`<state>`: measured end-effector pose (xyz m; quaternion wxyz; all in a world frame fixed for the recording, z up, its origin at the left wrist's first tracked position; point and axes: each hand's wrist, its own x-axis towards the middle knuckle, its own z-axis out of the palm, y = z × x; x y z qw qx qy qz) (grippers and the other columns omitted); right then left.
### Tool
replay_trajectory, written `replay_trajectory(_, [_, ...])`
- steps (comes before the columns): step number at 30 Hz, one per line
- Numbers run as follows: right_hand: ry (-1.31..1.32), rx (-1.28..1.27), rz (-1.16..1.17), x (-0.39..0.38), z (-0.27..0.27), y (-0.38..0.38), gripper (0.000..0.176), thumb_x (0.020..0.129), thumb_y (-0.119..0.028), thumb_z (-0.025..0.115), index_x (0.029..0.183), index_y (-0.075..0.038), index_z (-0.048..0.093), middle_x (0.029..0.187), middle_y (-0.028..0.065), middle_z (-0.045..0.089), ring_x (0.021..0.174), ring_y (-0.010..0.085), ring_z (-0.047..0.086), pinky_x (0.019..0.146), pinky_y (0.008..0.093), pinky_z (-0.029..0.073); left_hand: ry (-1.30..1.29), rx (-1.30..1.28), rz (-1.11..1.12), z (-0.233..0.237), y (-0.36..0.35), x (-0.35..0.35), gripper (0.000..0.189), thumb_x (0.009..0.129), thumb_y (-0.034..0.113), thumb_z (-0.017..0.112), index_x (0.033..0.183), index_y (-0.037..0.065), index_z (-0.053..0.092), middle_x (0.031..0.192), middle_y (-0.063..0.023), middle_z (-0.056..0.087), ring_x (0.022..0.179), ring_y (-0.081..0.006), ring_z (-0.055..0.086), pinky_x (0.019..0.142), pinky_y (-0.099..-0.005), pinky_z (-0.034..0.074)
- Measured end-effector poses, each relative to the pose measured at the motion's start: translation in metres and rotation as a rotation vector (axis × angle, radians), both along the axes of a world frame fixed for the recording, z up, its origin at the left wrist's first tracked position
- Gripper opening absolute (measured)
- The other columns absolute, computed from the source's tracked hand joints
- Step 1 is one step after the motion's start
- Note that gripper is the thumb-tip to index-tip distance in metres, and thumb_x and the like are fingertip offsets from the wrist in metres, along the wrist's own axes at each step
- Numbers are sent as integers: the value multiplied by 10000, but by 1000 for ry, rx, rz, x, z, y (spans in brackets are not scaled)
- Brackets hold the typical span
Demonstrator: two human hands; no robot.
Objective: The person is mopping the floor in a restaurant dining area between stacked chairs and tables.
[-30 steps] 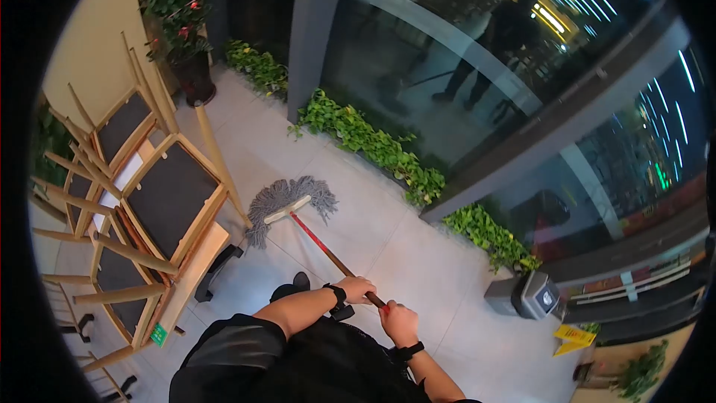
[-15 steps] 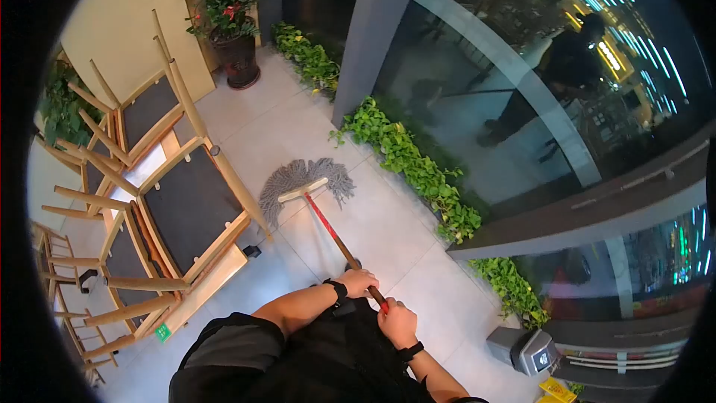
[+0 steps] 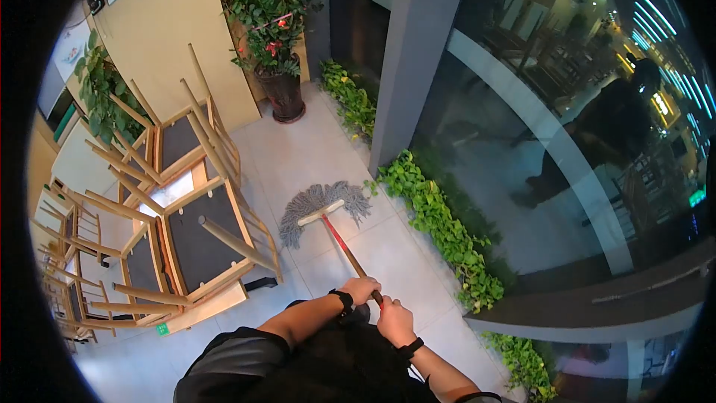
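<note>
A mop (image 3: 344,248) with a red and brown handle reaches forward from my body. Its grey string head (image 3: 304,207) lies fanned out on the tiled floor, fixed to a pale crossbar. My left hand (image 3: 362,290) is wrapped round the handle. Just behind it, nearer my body, my right hand (image 3: 395,318) grips the end of the same handle. A dark band sits on each wrist.
Upturned wooden chairs (image 3: 201,235) are stacked on a table at the left, legs sticking out. A potted plant (image 3: 282,93) stands at the back wall. Low green plants (image 3: 436,227) line the glass window (image 3: 514,127) and grey pillar (image 3: 418,52) on the right.
The view has tilted up, so the chairs, plants and mop head appear lower and further right. Both hands keep their hold on the mop handle.
</note>
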<state>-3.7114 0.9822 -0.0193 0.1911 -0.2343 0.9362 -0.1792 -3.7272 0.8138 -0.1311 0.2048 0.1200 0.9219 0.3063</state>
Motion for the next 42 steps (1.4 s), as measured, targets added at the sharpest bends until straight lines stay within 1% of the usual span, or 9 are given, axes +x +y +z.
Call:
replay_trajectory(6, [-11,24,91,-48,-15,-34,405,750,-93,615,1125,-30,476,891,215,615,727,376,667,643,438,550,160,-40,248,-30,-19,-20,236,851,137,564,1081,88,587,1143,-143,604,1152,-320,536,878,-407,483])
replay_trajectory(12, [5,-49,124,-94,-26,-85,340,760,-76,573,1078,1,482,868,238,616,707,390,657,625,463,541,-178,140,770,-67,-63,-59,396,892,232,533,1102,-100,487,960,-318,618,863,-438,640,785,-453,553])
replay_trajectory(15, [43,-154,104,-118,-32,-120,262,814,-115,533,1043,-2,473,809,244,623,678,411,643,608,484,530,-860,1654,1239,-84,-85,-92,377,953,303,426,1017,-51,537,906,-225,637,832,-388,637,756,-494,559])
replay_trajectory(18, [37,-107,152,-150,-15,-148,254,833,-140,539,1042,-15,469,808,244,625,669,412,640,597,494,524,-878,1220,1411,-27,-96,-136,284,911,202,382,743,34,539,607,-116,559,473,-258,519,416,-393,414])
replay_trajectory(20, [22,-89,183,-179,-15,-162,292,833,-183,567,1056,-27,462,818,236,633,681,414,644,600,507,518,-777,907,1258,4,-117,-161,280,882,184,411,694,58,577,604,-113,569,491,-250,540,439,-389,403])
replay_trajectory(22, [-21,2,180,-206,-5,-190,341,818,-196,583,1090,-31,461,851,224,644,734,401,651,637,504,520,-577,730,1004,-56,-144,-188,253,843,149,436,700,32,611,644,-136,602,536,-258,576,469,-411,424])
replay_trajectory(34, [-353,73,213,-326,-43,-327,495,814,-240,597,1204,18,434,994,278,644,926,443,627,820,485,495,-520,815,1192,-141,-298,-296,200,775,135,598,658,-4,683,615,-132,646,558,-236,636,508,-406,466])
replay_trajectory(39, [-406,37,165,-373,-52,-367,471,788,-226,644,1140,32,464,970,296,636,946,452,615,813,486,494,-493,1046,1342,-66,-331,-333,208,821,65,409,655,0,516,618,-154,589,535,-276,602,466,-428,466])
replay_trajectory(42, [-358,48,257,-413,-54,-388,461,758,-202,669,1110,15,464,964,281,637,937,448,615,809,487,495,-555,1136,1398,-92,-350,-370,161,871,114,393,813,-6,484,664,-130,567,555,-256,567,501,-401,475])
